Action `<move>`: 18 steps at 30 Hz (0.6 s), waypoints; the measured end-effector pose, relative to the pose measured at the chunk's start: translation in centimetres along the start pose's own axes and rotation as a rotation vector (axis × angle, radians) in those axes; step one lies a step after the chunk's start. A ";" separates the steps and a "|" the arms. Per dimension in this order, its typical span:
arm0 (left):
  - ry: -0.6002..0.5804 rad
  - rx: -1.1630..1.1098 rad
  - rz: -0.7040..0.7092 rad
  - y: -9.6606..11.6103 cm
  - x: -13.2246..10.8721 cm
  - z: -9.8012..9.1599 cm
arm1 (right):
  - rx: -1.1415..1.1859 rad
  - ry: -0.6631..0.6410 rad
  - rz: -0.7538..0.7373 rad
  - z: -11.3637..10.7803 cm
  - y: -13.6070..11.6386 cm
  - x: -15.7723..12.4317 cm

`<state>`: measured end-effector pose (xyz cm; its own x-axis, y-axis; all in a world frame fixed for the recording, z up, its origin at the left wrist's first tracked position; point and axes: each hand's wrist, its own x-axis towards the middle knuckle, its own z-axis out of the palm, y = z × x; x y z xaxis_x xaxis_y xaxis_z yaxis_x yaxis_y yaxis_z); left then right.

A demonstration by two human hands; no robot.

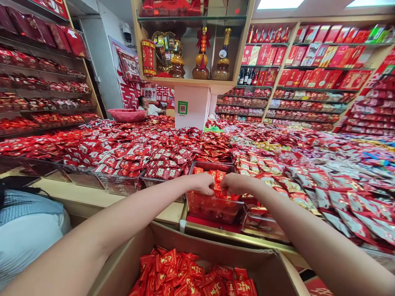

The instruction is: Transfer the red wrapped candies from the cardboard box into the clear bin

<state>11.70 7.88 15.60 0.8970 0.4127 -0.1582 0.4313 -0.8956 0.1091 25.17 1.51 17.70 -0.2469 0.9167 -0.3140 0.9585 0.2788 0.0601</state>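
Both my hands reach into a clear plastic bin (212, 207) on the counter that holds red wrapped candies (218, 176). My left hand (202, 183) and my right hand (235, 183) meet over the bin, fingers curled down and closed among the red packets. What each hand grips is hidden by the knuckles. Below my arms, an open cardboard box (197, 242) holds several of the same red candies (188, 275).
Heaps of red candy packets (129, 148) cover the display table in clear bins. A pink basin (127, 115) sits at the back left. Shelves of red boxes (317, 65) line the walls. A person in a striped top (27, 222) stands at my left.
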 end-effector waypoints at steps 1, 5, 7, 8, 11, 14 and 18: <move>-0.001 0.001 0.001 0.0 0.0 0.0 | 0.008 -0.003 0.004 0.1 0.0 0.1; -0.015 0.009 0.003 -0.1 0.0 0.0 | 0.033 0.008 0.034 0.4 -0.2 0.3; -0.028 0.011 0.002 -0.2 0.0 -0.1 | 0.039 0.029 0.065 0.6 -0.5 0.3; -0.038 0.011 0.003 -0.3 0.0 -0.2 | 0.042 0.040 0.081 0.7 -0.7 0.3; -0.087 0.001 0.016 -0.4 0.0 -0.5 | 0.063 0.067 0.114 1.1 -1.0 0.4; -0.126 -0.013 0.036 -0.5 0.2 -0.8 | 0.079 0.089 0.131 1.3 -1.1 0.6; -0.105 -0.042 0.062 -0.2 0.6 -0.7 | 0.068 0.071 0.122 0.7 -0.9 0.4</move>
<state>12.19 8.43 16.17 0.9081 0.3347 -0.2517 0.3805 -0.9104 0.1624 24.34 1.38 16.86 -0.1351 0.9613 -0.2400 0.9888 0.1462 0.0290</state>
